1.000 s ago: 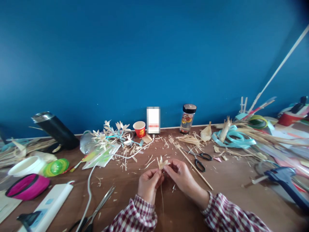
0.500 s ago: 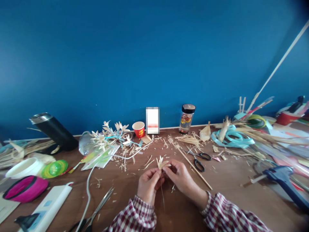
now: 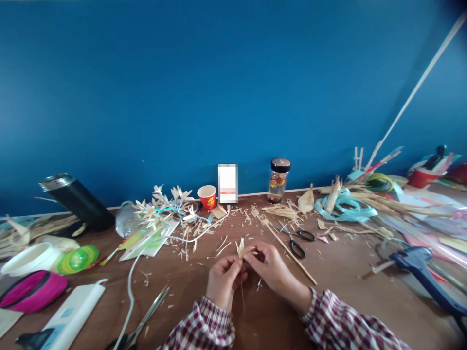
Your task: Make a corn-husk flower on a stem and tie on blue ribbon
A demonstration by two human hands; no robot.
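Observation:
Between my two hands is a small cream flower of dried husk petals, upright over the table. My left hand pinches its base, fingers closed. At the flower's right side, the thumb and fingertips of my right hand close on a husk petal that sticks out sideways. A thin thread hangs below the fingers. Exactly how the base is gripped is hidden by the fingertips. Finished-looking husk flowers on blue stems lie at the back left.
Scissors lie front left, another black-handled pair behind my right hand beside a thin stick. A blue glue gun lies right. A red paper cup, a lidded jar and a white cable are also there.
The whole scene has shifted slightly left as the head view turned. Both hands stay on the flower, with the right fingertips still at its side petal.

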